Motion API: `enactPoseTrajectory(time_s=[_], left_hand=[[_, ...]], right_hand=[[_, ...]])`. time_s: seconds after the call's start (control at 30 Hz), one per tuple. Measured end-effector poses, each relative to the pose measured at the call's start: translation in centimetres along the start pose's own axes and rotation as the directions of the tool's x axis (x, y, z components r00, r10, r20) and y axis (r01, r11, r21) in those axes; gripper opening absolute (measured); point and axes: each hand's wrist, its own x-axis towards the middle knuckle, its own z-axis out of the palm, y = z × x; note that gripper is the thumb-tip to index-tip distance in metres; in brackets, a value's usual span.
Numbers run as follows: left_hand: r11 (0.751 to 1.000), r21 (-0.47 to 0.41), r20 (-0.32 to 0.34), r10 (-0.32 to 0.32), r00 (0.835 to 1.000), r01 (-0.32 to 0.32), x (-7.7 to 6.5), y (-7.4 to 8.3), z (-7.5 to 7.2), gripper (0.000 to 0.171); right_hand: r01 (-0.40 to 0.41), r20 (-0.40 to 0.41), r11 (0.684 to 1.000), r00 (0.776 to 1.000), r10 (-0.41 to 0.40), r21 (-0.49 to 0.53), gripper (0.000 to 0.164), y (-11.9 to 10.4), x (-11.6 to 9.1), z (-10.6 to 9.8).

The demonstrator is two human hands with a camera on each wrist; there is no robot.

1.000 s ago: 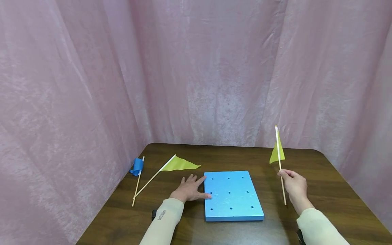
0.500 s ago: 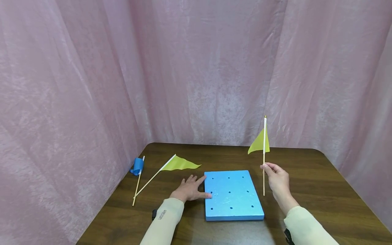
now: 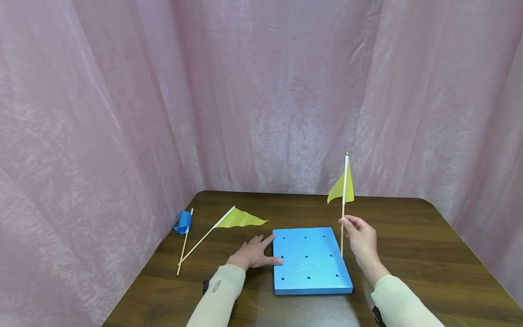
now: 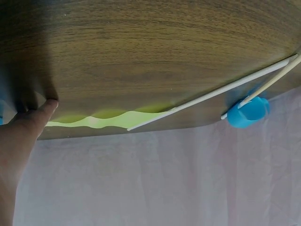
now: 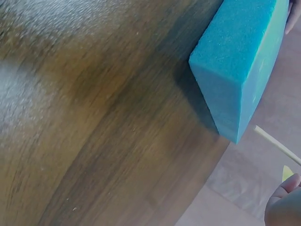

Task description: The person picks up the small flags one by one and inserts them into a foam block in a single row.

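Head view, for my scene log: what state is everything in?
Held yellow flag, nearly upright, cloth hanging
Other yellow flag, lying down, cloth spread
Blue flag, lying, cloth curled
Blue board, flat, holes without sticks
Left hand, fingers spread, thumb on board
Right hand, pinching held flag's stick
Pink curtain, hanging in folds

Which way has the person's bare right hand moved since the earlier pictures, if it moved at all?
Yes: in the head view, the right hand has moved left, closer to the unmoved blue rectangular board with holes.
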Motion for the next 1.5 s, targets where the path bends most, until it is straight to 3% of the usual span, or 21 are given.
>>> enactPoseTrajectory(time_s=[1.13, 1.5], left_hand=[[1.000, 0.011, -0.004, 0.009, 1.000, -0.009, -0.2, -0.1, 0.0, 0.095], [1.000, -0.001, -0.007, 0.009, 1.000, -0.009, -0.6, 0.3, -0.3, 0.094]], right_hand=[[0.009, 0.037, 0.999, 0.999, -0.011, 0.050, 0.033, 0.7, -0.3, 2.5], [-0.008, 0.074, 1.000, 0.997, 0.009, -0.016, 0.036, 1.0, -0.7, 2.5]])
